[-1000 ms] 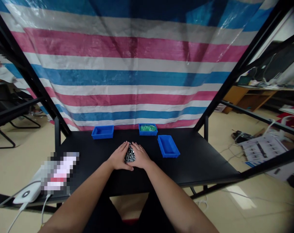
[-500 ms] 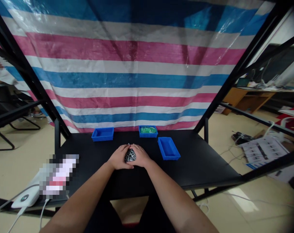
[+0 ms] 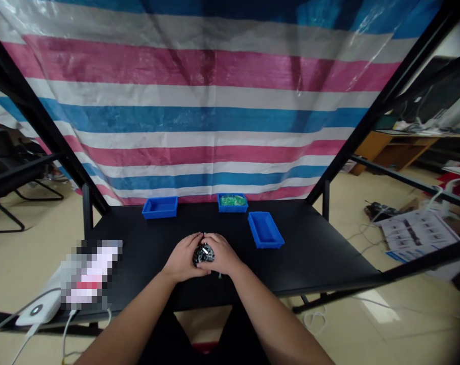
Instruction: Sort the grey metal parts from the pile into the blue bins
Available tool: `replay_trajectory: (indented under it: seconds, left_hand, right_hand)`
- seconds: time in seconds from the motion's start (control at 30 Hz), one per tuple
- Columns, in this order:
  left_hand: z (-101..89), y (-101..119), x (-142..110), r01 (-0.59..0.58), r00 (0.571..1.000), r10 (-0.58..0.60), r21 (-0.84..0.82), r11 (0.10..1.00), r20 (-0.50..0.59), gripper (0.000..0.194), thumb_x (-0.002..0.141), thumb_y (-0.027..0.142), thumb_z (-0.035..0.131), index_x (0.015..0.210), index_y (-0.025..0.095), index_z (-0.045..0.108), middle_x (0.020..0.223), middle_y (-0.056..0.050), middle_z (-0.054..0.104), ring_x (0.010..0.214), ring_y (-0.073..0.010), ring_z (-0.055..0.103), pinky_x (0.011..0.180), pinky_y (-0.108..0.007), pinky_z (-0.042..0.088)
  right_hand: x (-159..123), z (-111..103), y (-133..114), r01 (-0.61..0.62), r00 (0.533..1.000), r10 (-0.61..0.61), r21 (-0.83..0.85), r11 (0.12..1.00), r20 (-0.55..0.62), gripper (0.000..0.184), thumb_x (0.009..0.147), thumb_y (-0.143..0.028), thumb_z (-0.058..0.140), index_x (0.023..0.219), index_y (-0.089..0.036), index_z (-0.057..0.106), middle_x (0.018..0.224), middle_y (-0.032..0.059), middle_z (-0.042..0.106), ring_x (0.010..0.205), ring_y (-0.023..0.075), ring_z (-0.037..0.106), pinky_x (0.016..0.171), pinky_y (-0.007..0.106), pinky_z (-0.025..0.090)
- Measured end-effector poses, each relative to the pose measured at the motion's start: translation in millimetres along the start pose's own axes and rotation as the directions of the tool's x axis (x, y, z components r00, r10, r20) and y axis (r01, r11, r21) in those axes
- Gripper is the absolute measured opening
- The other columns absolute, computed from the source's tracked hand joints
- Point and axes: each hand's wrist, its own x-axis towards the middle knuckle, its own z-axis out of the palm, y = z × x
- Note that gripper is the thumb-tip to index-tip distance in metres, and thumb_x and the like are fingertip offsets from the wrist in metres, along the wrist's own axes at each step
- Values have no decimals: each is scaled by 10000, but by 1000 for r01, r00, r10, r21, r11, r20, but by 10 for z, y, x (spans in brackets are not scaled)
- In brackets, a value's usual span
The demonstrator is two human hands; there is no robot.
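Observation:
My left hand (image 3: 184,258) and my right hand (image 3: 221,255) are cupped round a heap of small shiny metal screws (image 3: 203,253) on the black table. Fingertips meet at the far side of the heap and the thumbs come together at the near side, so the heap shows only in the gap between. One loose screw (image 3: 220,276) lies just below my right hand. The exact shape of the pieces is too small to make out fully.
Farther back on the table (image 3: 309,253) stand a blue tray (image 3: 160,215) at left, a blue tray with green pieces (image 3: 233,209) at centre, and another blue tray (image 3: 270,245) at right. A blurred-out phone (image 3: 93,274) and a white power bank (image 3: 39,308) with cables lie at left.
Both hands, still round the screws, have come slightly nearer to me. A loose screw now shows beside my right hand. The view has tilted a little.

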Motion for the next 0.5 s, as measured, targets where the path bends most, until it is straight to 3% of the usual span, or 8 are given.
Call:
replay_trajectory:
  seconds: [0.13, 0.23, 0.33, 0.43, 0.5]
  left_hand:
    - [37, -33, 17, -27, 1000, 27, 24, 999, 12, 1122, 588, 682, 787, 1507, 178, 388, 1527, -168, 455, 1402, -373, 429, 1180, -531, 344]
    - [50, -41, 3, -46, 999, 46, 42, 998, 2, 1087, 612, 680, 774, 1497, 171, 400, 1517, -169, 470, 1400, -363, 436, 1174, -533, 351]
    - [45, -36, -15, -42, 999, 42, 58, 997, 0, 1076, 643, 704, 744, 1499, 153, 393, 1517, -186, 465, 1410, -355, 428, 1175, -534, 349]
    - [34, -32, -37, -31, 1000, 30, 62, 998, 4, 1071, 658, 706, 733, 1513, 170, 372, 1523, -179, 461, 1420, -355, 415, 1185, -560, 320]
    - [29, -33, -53, -17, 1000, 17, 62, 998, 1, 1064, 668, 694, 731, 1523, 183, 356, 1523, -169, 464, 1422, -351, 414, 1197, -575, 288]
  right_hand:
    - [-2, 35, 27, 1, 1000, -1, 18, 1000, -13, 787, 600, -492, 886, 1279, -252, 569, 1431, 95, 524, 1326, 294, 487, 1176, 486, 296]
    - [-5, 50, 36, 0, 999, 1, 22, 1000, -36, 811, 593, -524, 884, 1281, -242, 559, 1474, 117, 487, 1399, 317, 416, 1209, 532, 217]
    - [-18, 19, 49, 1, 993, 4, 46, 999, -114, 716, 663, -519, 842, 1259, -241, 560, 1464, 122, 491, 1430, 331, 376, 1218, 581, 137]
    - [-119, -50, 76, -11, 969, 46, 146, 989, -241, 541, 799, -452, 733, 1258, -238, 542, 1434, 129, 505, 1409, 312, 409, 1200, 566, 216]
    - [-263, -90, 83, -17, 951, 79, 203, 979, -299, 554, 825, -457, 697, 1295, -231, 510, 1450, 148, 478, 1397, 310, 422, 1168, 530, 308]
